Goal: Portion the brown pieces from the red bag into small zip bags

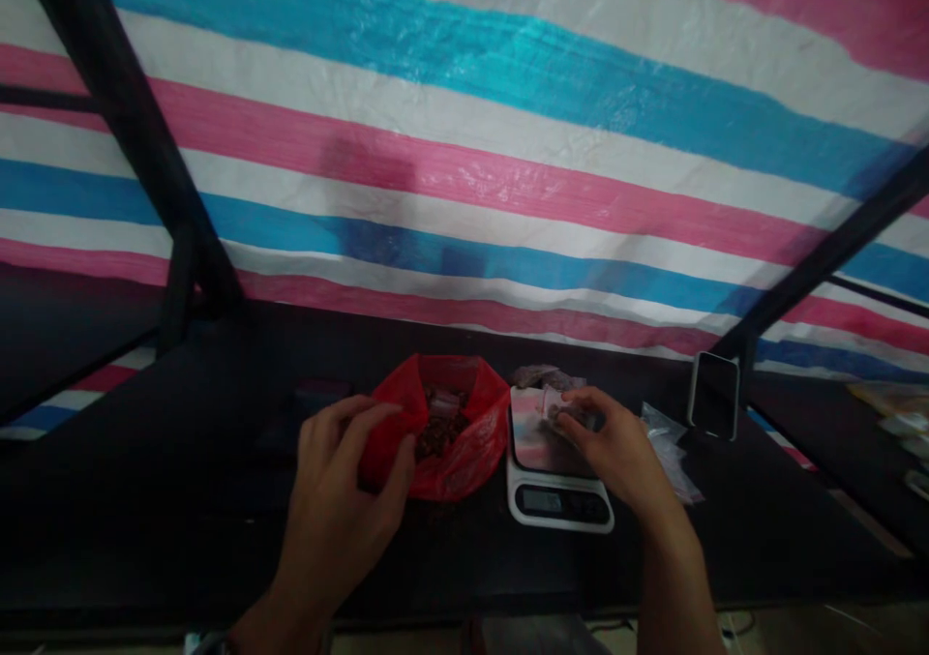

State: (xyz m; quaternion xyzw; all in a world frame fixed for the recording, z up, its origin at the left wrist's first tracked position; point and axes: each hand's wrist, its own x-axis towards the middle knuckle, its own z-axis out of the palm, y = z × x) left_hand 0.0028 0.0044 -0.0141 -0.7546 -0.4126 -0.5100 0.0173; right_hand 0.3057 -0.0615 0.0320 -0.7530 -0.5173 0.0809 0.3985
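Observation:
A red plastic bag (464, 471) stands with its mouth wide open on the black table, holding small brown bits and a small clear packet (444, 403). At its left rim is my left hand (341, 491), fingers curved and thumb spread apart from them, the fingertips over the bag's edge. To the right lies a white kitchen scale (523, 510) with a shiny plate and a display whose reading I cannot make out. Over that plate, my right hand (616, 442) pinches a small zip bag (553, 405) with something brownish inside.
Filled small bags (537, 375) lie behind the scale. Clear empty bags (669, 452) are right of my right wrist. A phone (713, 396) leans on a black frame post (744, 341). Behind the table (181, 500) hangs a striped plastic sheet (464, 181).

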